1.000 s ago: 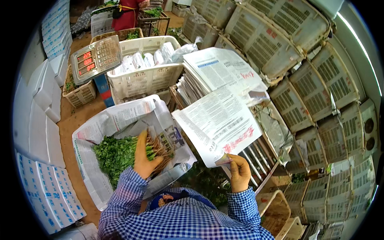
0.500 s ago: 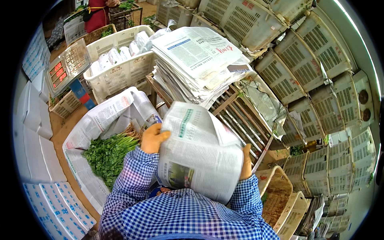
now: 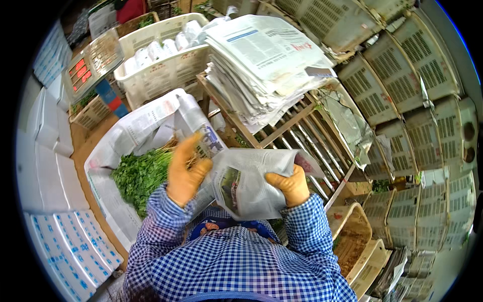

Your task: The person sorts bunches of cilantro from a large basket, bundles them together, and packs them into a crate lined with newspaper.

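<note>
Slatted rack [image 3: 287,127] ahead | newspaper sheet [image 3: 254,176] now folded smaller | right hand [image 3: 292,187] — pinching it | left hand [image 3: 185,173] — off it, thumb spread

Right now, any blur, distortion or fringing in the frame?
Head: left hand looks motion-smeared, right hand on the newspaper sharper. Head: right-side crates bow toward the rim, corners go black, blue fringe along the upper-right edge.

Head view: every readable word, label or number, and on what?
None reads clearly.
Scale: red digits, blurred.
Newspaper stack: print too small, red scrawl unclear.
Newspaper sheet in right hand: print blurred.
Newspaper lining around greens: too small.
White boxes: blue print, too small.
</note>
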The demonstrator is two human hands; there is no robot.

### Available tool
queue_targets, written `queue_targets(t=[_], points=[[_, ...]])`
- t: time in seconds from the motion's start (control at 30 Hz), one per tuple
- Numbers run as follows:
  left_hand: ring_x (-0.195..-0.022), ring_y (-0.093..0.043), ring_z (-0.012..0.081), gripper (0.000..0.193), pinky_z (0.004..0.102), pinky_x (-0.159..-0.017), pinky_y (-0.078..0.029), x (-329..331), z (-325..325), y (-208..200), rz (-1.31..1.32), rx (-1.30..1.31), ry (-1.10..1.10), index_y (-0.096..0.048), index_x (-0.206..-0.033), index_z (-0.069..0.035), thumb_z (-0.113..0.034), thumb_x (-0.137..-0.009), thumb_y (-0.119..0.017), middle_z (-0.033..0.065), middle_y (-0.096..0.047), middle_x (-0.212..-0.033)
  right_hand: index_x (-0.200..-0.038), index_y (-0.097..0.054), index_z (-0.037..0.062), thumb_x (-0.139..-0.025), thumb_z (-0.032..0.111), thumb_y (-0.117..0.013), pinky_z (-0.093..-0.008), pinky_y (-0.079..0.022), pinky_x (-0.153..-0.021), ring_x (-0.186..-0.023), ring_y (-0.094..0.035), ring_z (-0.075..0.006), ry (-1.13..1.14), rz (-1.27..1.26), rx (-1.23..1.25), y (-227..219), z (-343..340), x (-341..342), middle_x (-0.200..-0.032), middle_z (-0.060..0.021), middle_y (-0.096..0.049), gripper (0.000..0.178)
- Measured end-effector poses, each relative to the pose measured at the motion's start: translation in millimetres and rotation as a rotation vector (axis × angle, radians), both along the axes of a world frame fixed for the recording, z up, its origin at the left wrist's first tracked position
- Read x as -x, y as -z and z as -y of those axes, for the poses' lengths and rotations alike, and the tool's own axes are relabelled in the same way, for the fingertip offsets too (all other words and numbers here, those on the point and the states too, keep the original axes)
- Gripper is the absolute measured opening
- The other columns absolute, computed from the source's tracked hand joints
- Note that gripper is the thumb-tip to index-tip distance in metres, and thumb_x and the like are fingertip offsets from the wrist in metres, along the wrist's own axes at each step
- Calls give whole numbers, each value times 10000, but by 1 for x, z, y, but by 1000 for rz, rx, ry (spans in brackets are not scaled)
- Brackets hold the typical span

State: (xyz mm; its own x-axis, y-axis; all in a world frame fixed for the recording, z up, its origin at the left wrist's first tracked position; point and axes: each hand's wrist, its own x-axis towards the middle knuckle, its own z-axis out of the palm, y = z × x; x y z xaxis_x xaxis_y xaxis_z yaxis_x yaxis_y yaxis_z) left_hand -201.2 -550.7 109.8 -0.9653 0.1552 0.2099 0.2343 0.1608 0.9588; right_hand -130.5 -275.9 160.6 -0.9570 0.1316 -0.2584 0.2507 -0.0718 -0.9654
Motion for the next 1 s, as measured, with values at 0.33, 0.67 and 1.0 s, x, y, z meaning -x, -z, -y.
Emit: queue_targets(t=[0.33,0.67,1.0], points=[[-947,-662,136,426,269,-842,-522,-30,-11,9,269,-449,30,-687,-1250,40,-285,-977,-713,102,-739,-1085,-1114,-705,-11,-973,451,-698,-264,-507,-770,-855,-603,-93,-332,-10,-187,29,65,58,-908,-18,-698,483],[-780,-594,97,437,260,-714,-489,-37,47,39,123,-489,-384,-716,-1124,40,-378,-1005,-664,21,-697,-887,-1135,-700,-44,-839,193,-859,-300,-582,-767,-850,-706,-166,-279,59,115,8,107,67,-1011,-107,-756,411],[-1331,-509,398,742,541,-1146,-427,-47,149,60,265,-1357,-611,-329,-1544,-54,-597,-1043,-399,200,-472,-1507,-1136,-676,-55,-1017,332,-645,-282,-559,-719,-799,-687,-155,-181,163,-26,78,76,117,-978,-97,-742,406]])
